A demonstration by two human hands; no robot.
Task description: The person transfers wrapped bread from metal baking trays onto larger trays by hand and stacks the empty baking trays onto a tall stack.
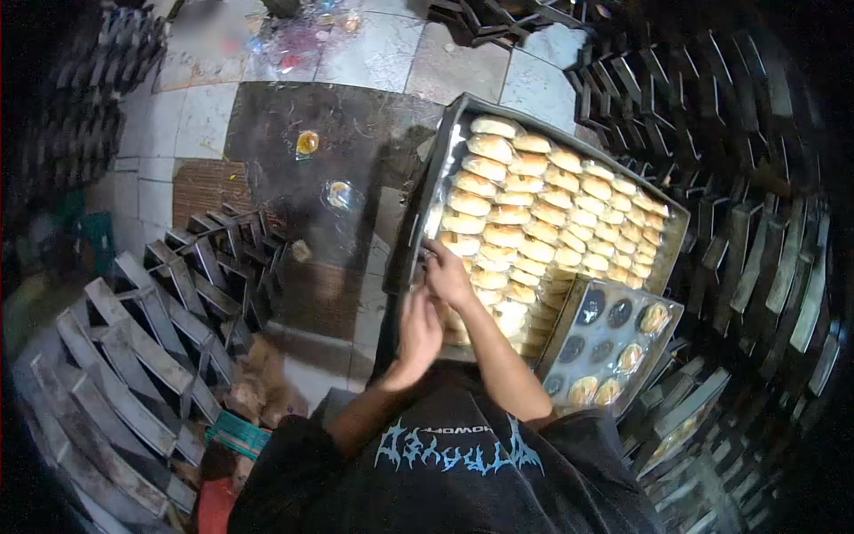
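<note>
A large metal tray [678, 233] in front of me holds rows of golden buns [507, 214], many in clear wrap. My right hand [447, 274] is at the tray's left edge, beside the outermost buns. Its fingers are curled, and what they grip, if anything, is hidden. Just below it, my left hand [420, 334] reaches up with its fingers stretched out, close against the right hand. A smaller tray with round moulds [559, 367] overlaps the large tray's lower right corner. Several baked pieces [630, 358] sit in its moulds, while other moulds are dark and bare.
Stacked metal trays [133, 347] stand at the left, and more stacks [756, 222] line the right side. Wrapped pieces [307, 142] lie on the tiled floor [369, 49]. A green crate [238, 433] is at the lower left, with plastic litter [302, 40] at the far end.
</note>
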